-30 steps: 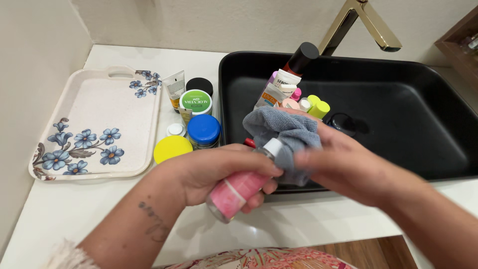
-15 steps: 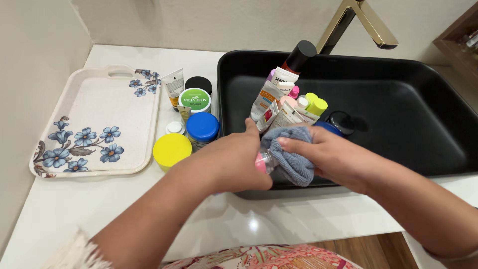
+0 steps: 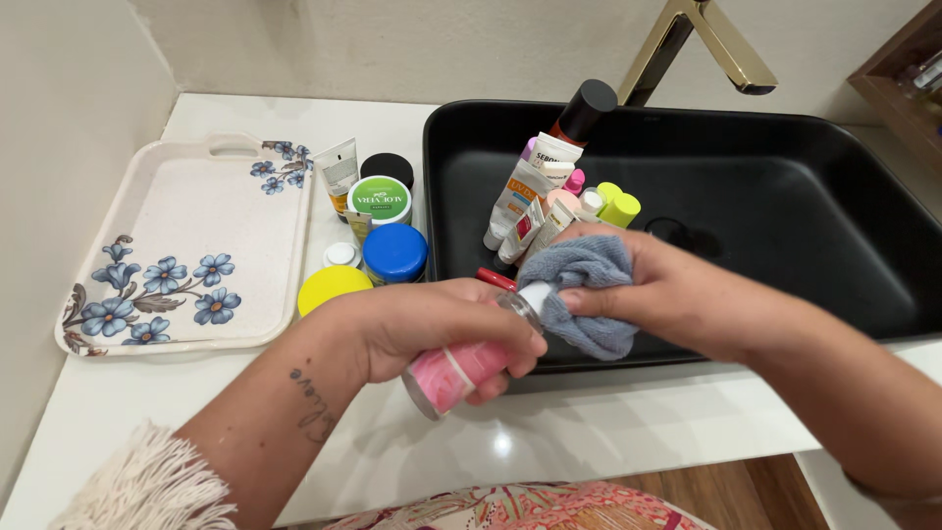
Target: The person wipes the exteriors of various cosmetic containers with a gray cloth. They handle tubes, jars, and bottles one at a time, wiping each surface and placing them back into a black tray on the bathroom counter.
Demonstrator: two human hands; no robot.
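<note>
A glossy white stone-like countertop [image 3: 147, 393] runs along plain off-white plaster walls [image 3: 59, 147] that meet in a corner at the left. A rectangular matte black basin [image 3: 834, 206] sits on it beneath an angular brass-coloured tap [image 3: 702, 44]. At the right edge stands a brown wooden shelf unit [image 3: 903, 74]; brown wood flooring [image 3: 746, 496] shows below.

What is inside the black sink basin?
In the black sink, a cluster of tubes and small bottles leans in the left corner, a dark-capped bottle tallest. The right hand and grey cloth hide the items nearest the front.
</note>
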